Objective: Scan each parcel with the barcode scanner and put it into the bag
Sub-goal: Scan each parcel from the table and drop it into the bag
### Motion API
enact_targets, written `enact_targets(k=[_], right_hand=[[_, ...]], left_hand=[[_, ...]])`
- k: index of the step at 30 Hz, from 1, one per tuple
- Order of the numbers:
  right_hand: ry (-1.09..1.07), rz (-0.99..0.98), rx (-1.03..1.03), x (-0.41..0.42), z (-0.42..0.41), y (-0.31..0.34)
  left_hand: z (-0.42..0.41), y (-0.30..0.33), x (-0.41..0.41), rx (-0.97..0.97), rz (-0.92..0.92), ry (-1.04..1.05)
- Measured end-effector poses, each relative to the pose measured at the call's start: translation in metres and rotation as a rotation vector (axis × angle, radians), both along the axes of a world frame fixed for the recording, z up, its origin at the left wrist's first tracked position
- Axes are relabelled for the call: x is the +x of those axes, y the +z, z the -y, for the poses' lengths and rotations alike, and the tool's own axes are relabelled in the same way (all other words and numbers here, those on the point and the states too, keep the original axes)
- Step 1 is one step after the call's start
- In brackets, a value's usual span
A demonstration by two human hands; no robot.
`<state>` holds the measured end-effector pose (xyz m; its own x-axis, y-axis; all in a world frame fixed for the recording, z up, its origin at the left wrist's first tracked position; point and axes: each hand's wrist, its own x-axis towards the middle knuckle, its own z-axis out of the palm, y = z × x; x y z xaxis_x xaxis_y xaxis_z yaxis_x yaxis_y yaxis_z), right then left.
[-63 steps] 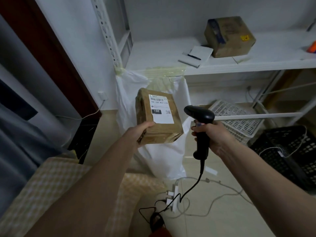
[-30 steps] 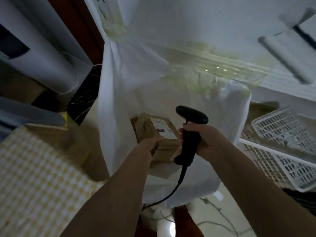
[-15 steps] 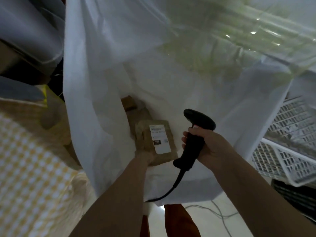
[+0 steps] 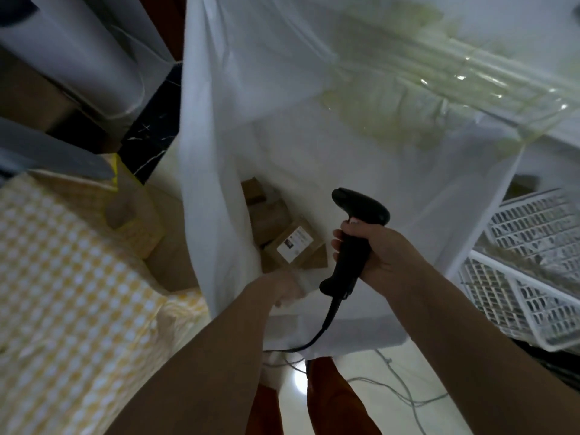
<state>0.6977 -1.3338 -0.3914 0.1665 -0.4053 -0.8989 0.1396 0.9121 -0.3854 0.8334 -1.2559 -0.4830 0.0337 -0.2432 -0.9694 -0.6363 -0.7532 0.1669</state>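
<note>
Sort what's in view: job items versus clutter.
Job: barcode scanner in right hand; labelled parcel in white bag; left hand at the bag's mouth.
Clutter: white crates, checked cloth, floor cables.

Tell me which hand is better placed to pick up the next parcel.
Left. The left hand at the bag mouth holds no parcel; the labelled parcel lies inside. The right hand grips the scanner.
</note>
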Motion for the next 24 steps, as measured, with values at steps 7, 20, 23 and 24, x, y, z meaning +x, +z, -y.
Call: enact_targets(k=[7, 20, 23, 24], right_hand=[[0.173, -0.061, -0.141, 0.03, -0.022, 0.047], [0.679, 0.01, -0.538, 0.143, -0.156, 0.166], [0.841, 0.034, -0.573, 0.18, -0.222, 0.182], [0.894, 0.04, -0.584, 0.192, -0.246, 0.186]], left_hand=[[-0.014, 0.084, 0.022, -0.443, 0.256, -0.027], [-0.187, 0.236, 0.136, -0.586, 0.569, 0.089], [-0.282, 0.257, 0.171, -0.533, 0.663, 0.174], [-0.316, 0.261, 0.181, -0.509, 0.684, 0.22]])
